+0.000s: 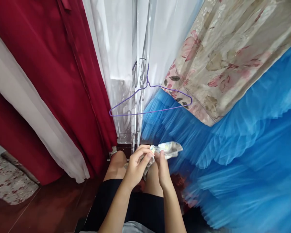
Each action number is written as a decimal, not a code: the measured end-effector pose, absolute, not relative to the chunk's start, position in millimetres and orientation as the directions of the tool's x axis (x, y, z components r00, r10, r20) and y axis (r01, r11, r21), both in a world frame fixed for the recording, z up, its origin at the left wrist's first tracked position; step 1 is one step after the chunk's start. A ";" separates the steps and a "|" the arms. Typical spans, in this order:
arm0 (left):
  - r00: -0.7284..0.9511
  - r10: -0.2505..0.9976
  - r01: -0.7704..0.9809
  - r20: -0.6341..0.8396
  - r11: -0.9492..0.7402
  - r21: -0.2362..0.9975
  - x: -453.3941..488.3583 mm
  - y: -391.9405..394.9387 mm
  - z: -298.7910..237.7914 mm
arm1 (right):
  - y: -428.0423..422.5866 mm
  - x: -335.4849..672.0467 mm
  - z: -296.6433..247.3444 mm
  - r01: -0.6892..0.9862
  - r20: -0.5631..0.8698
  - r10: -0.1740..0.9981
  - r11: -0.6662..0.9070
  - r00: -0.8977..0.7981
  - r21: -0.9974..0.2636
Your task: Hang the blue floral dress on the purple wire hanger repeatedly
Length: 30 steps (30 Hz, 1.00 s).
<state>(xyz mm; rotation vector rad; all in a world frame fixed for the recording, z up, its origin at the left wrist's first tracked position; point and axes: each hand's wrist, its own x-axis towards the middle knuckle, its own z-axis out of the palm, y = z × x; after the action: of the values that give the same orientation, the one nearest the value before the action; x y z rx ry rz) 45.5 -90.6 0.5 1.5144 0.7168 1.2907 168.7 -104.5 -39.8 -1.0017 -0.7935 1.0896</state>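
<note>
A small pale cloth [170,149] with a faint yellowish print is bunched between my two hands, above my knees. My left hand [137,163] pinches one part of it between thumb and fingertips. My right hand [163,168] grips it with the thumb on top, and a loose end sticks out to the right. Part of the cloth hangs down between the hands. Its exact kind cannot be made out. Beyond my hands, a purple wire hanger [146,112] hangs with no garment on it.
Dark red fabric [70,81] and a white length of cloth [50,129] hang at left. White curtains [121,38] and a metal rack post [137,123] stand ahead. To the right are a floral garment [215,64] and blue ruffled tulle [232,181]. Reddish tiles [55,204] cover the floor.
</note>
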 end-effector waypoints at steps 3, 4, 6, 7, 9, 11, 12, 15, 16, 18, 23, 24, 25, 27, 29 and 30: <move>0.286 0.867 -0.038 0.408 -0.415 0.909 43.3 -94.4 7.4 | -115.3 157.6 -14.2 -0.438 -0.053 0.997 -0.020 0.063 -0.899; 0.304 0.867 -0.021 0.395 -0.409 0.912 39.3 -93.5 9.8 | -117.8 157.2 -8.9 -0.466 -0.069 0.997 -0.069 -0.017 -0.882; 0.427 0.845 -0.043 0.322 -0.336 0.941 27.4 -90.0 13.7 | -120.8 162.5 -1.2 -0.485 -0.047 0.975 -0.148 -0.215 -0.862; 0.520 0.808 -0.062 0.278 -0.288 0.955 20.4 -88.2 14.6 | -121.1 168.1 2.5 -0.468 -0.013 0.946 -0.171 -0.323 -0.867; 0.703 0.675 -0.070 0.223 -0.247 0.967 6.6 -85.7 13.1 | -119.4 183.4 12.6 -0.383 0.054 0.844 -0.184 -0.534 -0.905; 0.820 0.543 -0.020 0.181 -0.290 0.957 -5.4 -84.1 7.9 | -115.2 201.0 27.0 -0.283 0.064 0.713 -0.192 -0.698 -0.940; 0.849 0.507 0.027 0.150 -0.325 0.946 -11.2 -82.6 4.7 | -112.4 209.6 35.6 -0.240 0.049 0.663 -0.200 -0.747 -0.950; 0.832 0.552 0.245 0.053 -0.451 0.858 -32.9 -69.2 -2.3 | -102.3 232.5 63.1 -0.123 -0.019 0.625 -0.183 -0.781 -0.975; 0.798 0.599 0.318 0.057 -0.499 0.806 -43.0 -60.6 -2.6 | -98.1 239.0 71.7 -0.072 -0.040 0.642 -0.147 -0.765 -0.987; 0.730 0.675 0.428 0.110 -0.576 0.696 -68.1 -37.6 0.6 | -87.2 249.8 86.2 0.035 -0.055 0.712 -0.043 -0.700 -0.998; 0.476 0.839 0.510 0.262 -0.507 0.695 -138.3 24.5 30.2 | -39.8 262.9 99.8 0.259 0.116 0.945 0.199 -0.305 -0.945; 0.384 0.871 0.499 0.305 -0.474 0.726 -148.2 33.5 39.8 | -26.5 263.1 98.8 0.297 0.173 0.957 0.240 -0.235 -0.924; 0.293 0.890 0.479 0.349 -0.453 0.752 -155.5 41.0 50.4 | -12.4 262.9 97.2 0.342 0.239 0.955 0.287 -0.178 -0.895; 0.164 0.888 0.442 0.431 -0.456 0.772 -161.9 52.6 73.4 | 17.3 261.9 93.1 0.464 0.388 0.915 0.393 -0.113 -0.793; 0.139 0.849 0.436 0.510 -0.515 0.738 -158.5 61.3 95.9 | 45.2 261.3 89.2 0.599 0.531 0.845 0.462 -0.072 -0.655; 0.156 0.823 0.442 0.545 -0.552 0.707 -153.6 64.8 105.9 | 56.8 261.3 87.4 0.658 0.577 0.815 0.466 -0.059 -0.591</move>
<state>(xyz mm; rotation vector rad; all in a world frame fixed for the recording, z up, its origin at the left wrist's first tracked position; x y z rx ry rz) -153.6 64.8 105.9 2.0577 1.2065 1.3621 261.3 56.8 87.4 -1.2547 -1.7797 0.2101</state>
